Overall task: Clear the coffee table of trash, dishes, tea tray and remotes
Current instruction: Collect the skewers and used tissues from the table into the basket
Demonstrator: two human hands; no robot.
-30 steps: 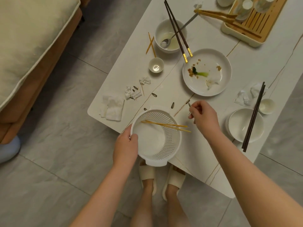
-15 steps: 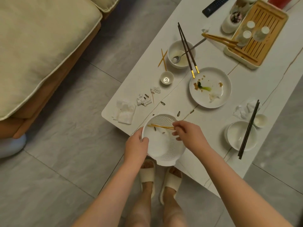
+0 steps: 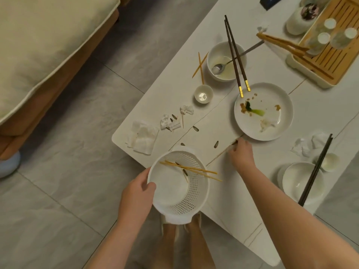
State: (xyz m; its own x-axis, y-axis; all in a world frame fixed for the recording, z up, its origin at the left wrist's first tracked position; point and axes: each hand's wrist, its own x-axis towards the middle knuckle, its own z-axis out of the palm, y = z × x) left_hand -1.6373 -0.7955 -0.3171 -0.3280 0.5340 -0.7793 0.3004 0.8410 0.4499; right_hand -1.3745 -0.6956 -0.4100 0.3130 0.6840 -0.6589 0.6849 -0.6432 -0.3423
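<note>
My left hand [image 3: 136,193] grips the rim of a white perforated basket [image 3: 192,199], held over the near edge of the white coffee table [image 3: 320,113]. Bamboo skewers [image 3: 190,168] and a seed lie inside the basket. My right hand [image 3: 241,154] rests on the table just below the dirty plate [image 3: 272,129], fingertips pinched on a dark sunflower seed [image 3: 235,142]. More seeds [image 3: 216,144] lie loose nearby. Left of them are folded tissues [image 3: 142,137] and crumpled paper scraps [image 3: 186,110].
Further back stand a small cup [image 3: 203,94], two skewers [image 3: 200,65], a bowl with a spoon [image 3: 223,61], dark chopsticks [image 3: 236,55], a wooden tea tray [image 3: 330,61] with cups and tongs [image 3: 281,42], and a remote [image 3: 272,1]. At right: a bowl [image 3: 299,183], chopsticks [image 3: 316,167], a tissue [image 3: 308,144]. A sofa [image 3: 38,45] is at left.
My right hand dropped a seed into the basket, then moved back out to the table by the plate and closed on another seed. The basket stays in my left hand.
</note>
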